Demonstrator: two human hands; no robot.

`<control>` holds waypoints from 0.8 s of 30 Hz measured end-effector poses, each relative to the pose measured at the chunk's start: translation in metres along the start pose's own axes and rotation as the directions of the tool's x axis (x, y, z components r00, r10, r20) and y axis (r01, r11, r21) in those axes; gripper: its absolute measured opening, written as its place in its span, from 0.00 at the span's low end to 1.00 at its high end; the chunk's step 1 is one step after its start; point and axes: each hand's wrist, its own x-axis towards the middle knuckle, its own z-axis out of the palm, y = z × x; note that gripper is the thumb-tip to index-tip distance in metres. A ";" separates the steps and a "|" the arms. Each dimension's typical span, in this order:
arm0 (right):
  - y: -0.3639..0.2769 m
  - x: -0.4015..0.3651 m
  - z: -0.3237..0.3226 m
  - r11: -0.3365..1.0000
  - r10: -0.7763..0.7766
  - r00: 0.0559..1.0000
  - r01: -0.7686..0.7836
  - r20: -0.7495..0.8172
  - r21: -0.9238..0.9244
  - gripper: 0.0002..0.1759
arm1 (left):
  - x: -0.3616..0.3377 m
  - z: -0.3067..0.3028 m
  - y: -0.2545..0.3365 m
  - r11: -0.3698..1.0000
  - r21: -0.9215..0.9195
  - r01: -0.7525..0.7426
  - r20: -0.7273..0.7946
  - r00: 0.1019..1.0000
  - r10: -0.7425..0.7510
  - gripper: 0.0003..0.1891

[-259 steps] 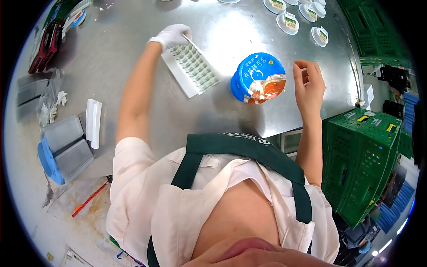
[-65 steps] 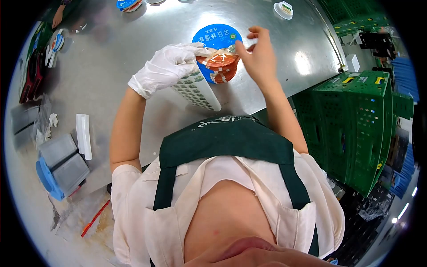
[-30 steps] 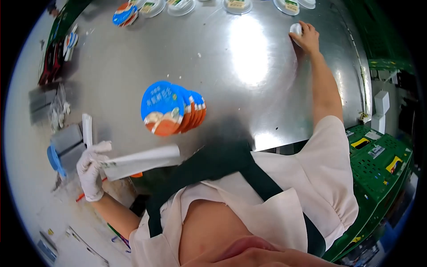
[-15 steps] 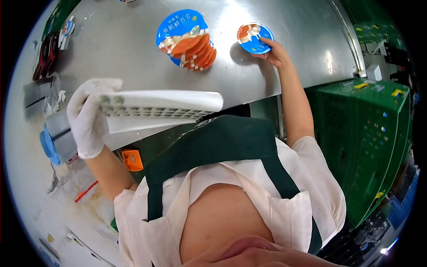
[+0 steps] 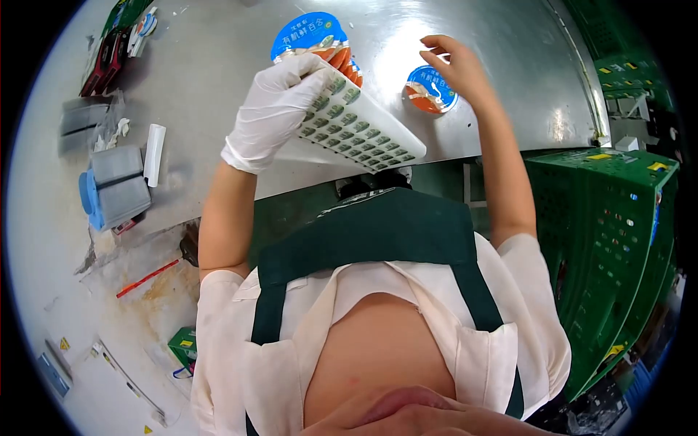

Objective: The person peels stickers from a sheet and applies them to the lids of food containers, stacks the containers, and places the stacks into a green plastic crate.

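My left hand [image 5: 280, 109], in a white glove, grips a white sheet of stickers [image 5: 356, 134] printed with rows of small green labels. The sheet hangs tilted over the table's near edge, partly in front of a fanned stack of round blue-and-orange printed discs [image 5: 309, 35]. A single disc of the same print [image 5: 434, 91] lies on the metal table to the right of the stack. Just above that disc is my bare right hand [image 5: 462, 69], its fingers curved and apart with nothing visible between them.
Green plastic crates [image 5: 596, 240] stand to the right of the metal table [image 5: 211, 43]. On the left are grey containers with a blue part [image 5: 120, 189], a white strip [image 5: 154, 155], crumpled plastic and dark red boxes [image 5: 109, 62]. A red stick [image 5: 149, 278] is lower left.
My right hand has let go of the single disc, which now rests on the table. My left hand has carried the sticker sheet right and up, turning its printed side into view.
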 end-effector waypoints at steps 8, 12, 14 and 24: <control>-0.099 -0.068 0.009 0.913 -0.375 0.908 0.397 -0.190 0.095 0.12 | 0.005 0.051 0.002 0.992 0.012 0.123 -0.082 0.989 -0.121 0.09; -0.084 -0.087 0.012 0.925 -0.226 0.948 0.281 -0.224 0.255 0.11 | 0.005 0.074 -0.003 0.993 0.060 0.098 -0.120 0.989 -0.090 0.09; -0.080 -0.093 0.014 0.922 -0.207 0.950 0.270 -0.235 0.278 0.10 | 0.004 0.081 -0.012 0.994 0.051 0.099 -0.146 0.985 -0.091 0.09; 0.034 -0.113 -0.001 0.737 0.554 0.810 -0.369 -0.193 0.567 0.07 | 0.021 0.102 -0.057 0.938 0.221 0.268 -0.081 0.963 -0.257 0.15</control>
